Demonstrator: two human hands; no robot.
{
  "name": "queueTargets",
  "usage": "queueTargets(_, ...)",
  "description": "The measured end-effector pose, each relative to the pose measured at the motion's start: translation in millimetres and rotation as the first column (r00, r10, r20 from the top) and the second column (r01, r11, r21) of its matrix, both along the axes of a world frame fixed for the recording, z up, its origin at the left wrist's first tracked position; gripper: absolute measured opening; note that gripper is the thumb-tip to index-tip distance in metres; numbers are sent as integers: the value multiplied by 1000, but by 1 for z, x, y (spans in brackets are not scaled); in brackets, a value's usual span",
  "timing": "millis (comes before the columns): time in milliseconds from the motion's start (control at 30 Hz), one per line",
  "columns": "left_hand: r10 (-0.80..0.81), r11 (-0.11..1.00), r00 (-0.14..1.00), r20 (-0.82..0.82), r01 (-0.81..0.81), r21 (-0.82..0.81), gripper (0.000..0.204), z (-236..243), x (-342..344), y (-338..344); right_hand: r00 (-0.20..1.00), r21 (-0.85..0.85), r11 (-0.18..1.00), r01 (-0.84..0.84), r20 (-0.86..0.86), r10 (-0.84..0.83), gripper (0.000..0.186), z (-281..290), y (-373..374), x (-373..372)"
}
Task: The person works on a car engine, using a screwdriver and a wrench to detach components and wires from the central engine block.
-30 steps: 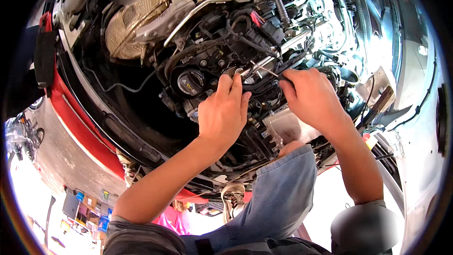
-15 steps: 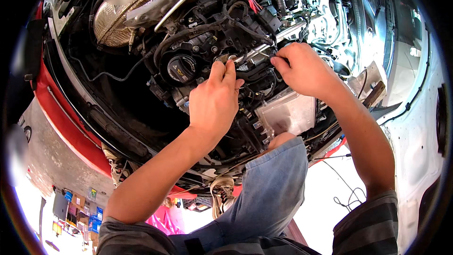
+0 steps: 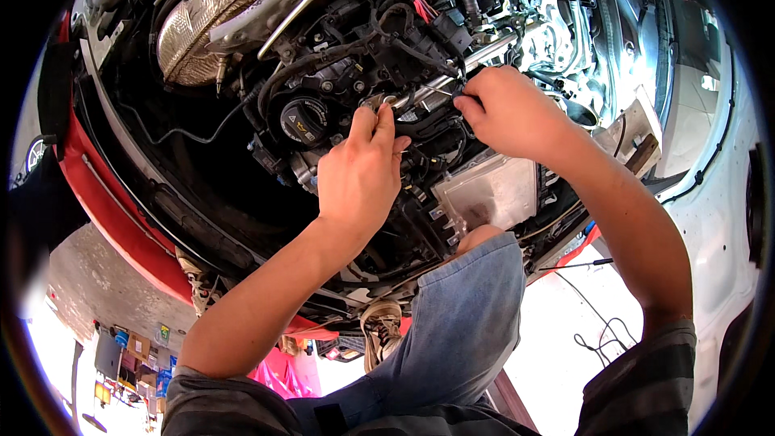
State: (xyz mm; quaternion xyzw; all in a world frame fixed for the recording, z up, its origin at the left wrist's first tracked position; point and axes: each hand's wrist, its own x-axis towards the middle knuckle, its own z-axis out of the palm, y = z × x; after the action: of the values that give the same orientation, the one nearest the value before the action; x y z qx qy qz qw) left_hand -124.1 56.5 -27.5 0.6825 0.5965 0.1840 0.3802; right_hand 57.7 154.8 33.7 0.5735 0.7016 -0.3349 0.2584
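Observation:
Over an open engine bay, my left hand (image 3: pixel 359 165) reaches in with its index and middle fingers pressed together at the near-left end of a silver metal rail (image 3: pixel 491 50). Whatever lies under those fingertips is hidden. My right hand (image 3: pixel 513 109) is closed in a pinch beside the rail. A slim metal rod (image 3: pixel 438 92) juts left from its fingers; its other end cannot be made out. Left of my left hand sits the black oil filler cap (image 3: pixel 304 120) on the engine. Black hoses and wiring surround both hands.
A silver foil heat shield (image 3: pixel 211 24) stands at the far left. Below my right hand is a flat metal box (image 3: pixel 488 194). The red bumper (image 3: pixel 121 210) curves along the left. My knee in denim (image 3: pixel 472 307) leans at the front edge. A dark shape (image 3: pixel 48 202) fills the left rim.
The view has shifted slightly. Both hands keep nearly the same places at the rail, the right one turned a little. A dark shape has come in at the left rim.

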Motion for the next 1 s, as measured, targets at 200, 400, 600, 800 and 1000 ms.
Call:
queueTargets(200,-38,999,999,-31,38,10,38,0,-2,0,942,33,946,-322,106,317,13,10,1,-11)
queueTargets(400,8,1000,1000,-2,-8,-10,38,-1,0,-1,787,81,793,-604,212,579,11,14,0,-12)
queueTargets(600,38,999,999,-1,-38,-3,37,-3,1,-4,863,77,867,-492,172,475,9,11,-1,-8)
queueTargets(800,53,998,999,-7,-53,-18,37,-1,3,-4,954,158,942,-297,18,298,10,5,-12,3)
queueTargets(1000,40,999,999,6,-40,-29,38,0,2,-2,914,56,914,-402,82,397,9,13,-4,-34)
